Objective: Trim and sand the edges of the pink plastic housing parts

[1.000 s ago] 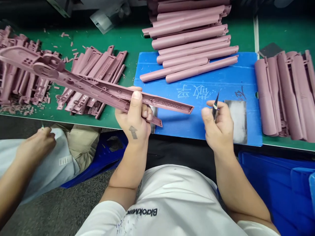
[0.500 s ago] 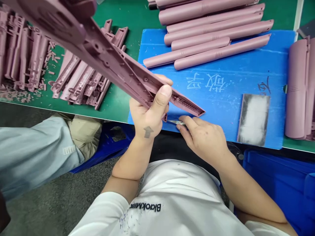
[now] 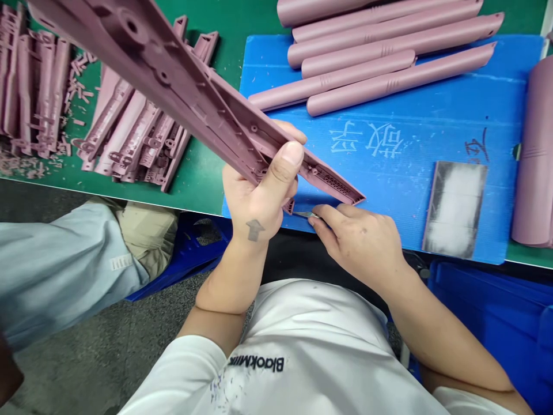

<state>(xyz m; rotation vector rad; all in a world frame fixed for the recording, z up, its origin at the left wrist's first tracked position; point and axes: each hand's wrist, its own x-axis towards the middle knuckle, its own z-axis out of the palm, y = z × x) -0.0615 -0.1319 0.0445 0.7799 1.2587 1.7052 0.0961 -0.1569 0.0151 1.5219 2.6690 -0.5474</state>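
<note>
My left hand (image 3: 268, 187) is closed around long pink plastic housing parts (image 3: 207, 109), raised toward the camera with their ribbed inner side showing. Two narrow arms of the housing end near my right hand: one tip points right, the other peeks out below my left fingers. Pinched between the thumb and forefinger of my right hand (image 3: 358, 233) is a small knife (image 3: 306, 214) with a thin metal blade. Its blade tip is at or very near the lower arm's end; contact cannot be made out. The knife's handle is mostly hidden in my fingers.
Several pink shells (image 3: 401, 80) lie at the back of a blue board (image 3: 432, 138). A worn grey-white block (image 3: 454, 208) rests on its right. More pink parts (image 3: 133, 132) and scraps (image 3: 30, 166) cover the green table's left. A person's sleeve (image 3: 64, 259) is at lower left.
The view has shifted slightly, and the housing appears a little closer to the camera. Both hands keep their grips; the blade stays by the lower arm's end.
</note>
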